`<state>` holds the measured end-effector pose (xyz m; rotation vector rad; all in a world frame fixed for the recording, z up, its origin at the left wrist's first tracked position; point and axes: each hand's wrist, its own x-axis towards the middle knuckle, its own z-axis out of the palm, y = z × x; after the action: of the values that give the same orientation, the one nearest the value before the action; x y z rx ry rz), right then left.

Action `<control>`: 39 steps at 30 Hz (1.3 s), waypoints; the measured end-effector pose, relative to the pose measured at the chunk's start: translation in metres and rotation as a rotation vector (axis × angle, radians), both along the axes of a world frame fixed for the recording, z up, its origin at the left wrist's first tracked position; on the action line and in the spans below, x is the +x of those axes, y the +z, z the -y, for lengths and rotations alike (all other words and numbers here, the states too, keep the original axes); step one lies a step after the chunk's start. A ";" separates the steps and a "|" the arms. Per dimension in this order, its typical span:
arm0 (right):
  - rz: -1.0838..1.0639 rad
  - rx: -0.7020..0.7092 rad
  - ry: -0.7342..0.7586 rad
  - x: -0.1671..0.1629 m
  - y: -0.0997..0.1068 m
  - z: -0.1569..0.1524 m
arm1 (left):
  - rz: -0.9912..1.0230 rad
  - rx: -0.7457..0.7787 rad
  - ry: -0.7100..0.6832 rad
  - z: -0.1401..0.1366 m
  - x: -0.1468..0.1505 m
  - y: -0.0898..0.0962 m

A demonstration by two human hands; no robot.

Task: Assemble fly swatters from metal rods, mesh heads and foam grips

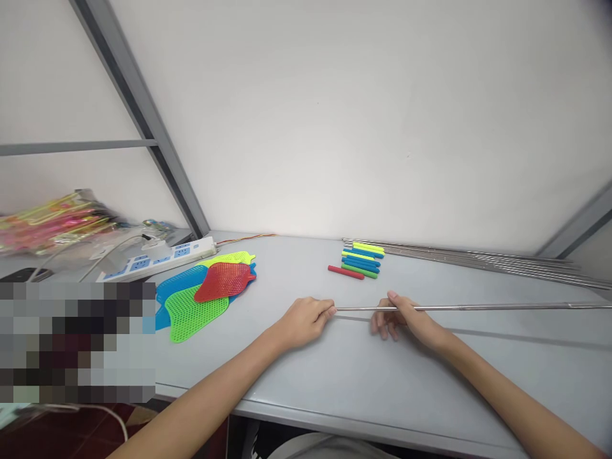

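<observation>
Metal rod [502, 307] is up off the table [306, 395], its shadow lying apart below it, and its long axis runs side to side in front of you, near level, heading off the right edge of view, so you can't see the far end. Your left hand [310, 322] is closed on the near end, knuckles up; that end is hidden inside the fist. Your right hand [406, 315] is farther along, the rod passing between thumb and fingers, those fingers loosely bent and spread rather than wrapped; can't tell how firmly the thumb presses. Key relation: the left hand is nearer the end, the right hand is along the shaft, with a short bare stretch between them. Red tube [346, 273] lies beyond that stretch, away from you, roughly the same direction as the rod but slightly slanted, just beside the pile of coloured tubes [362, 260]. Loose rods [468, 258] lie behind, running right from the pile. Swatter heads [210, 293] overlap on your left, nearer the left hand than the right.
</observation>
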<state>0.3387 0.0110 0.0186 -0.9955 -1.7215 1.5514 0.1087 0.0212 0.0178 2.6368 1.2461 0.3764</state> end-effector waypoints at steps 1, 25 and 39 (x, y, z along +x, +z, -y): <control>0.001 -0.003 0.000 0.000 0.000 0.000 | 0.007 -0.003 0.004 0.000 0.000 0.000; -0.022 -0.016 0.009 0.000 -0.002 -0.002 | 0.130 -0.040 0.013 0.001 0.001 0.001; -0.019 -0.017 -0.006 0.000 -0.001 0.000 | 0.133 -0.043 0.025 0.002 0.002 0.003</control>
<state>0.3385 0.0113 0.0178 -0.9898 -1.6939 1.5691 0.1106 0.0190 0.0209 2.5171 1.2326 0.5136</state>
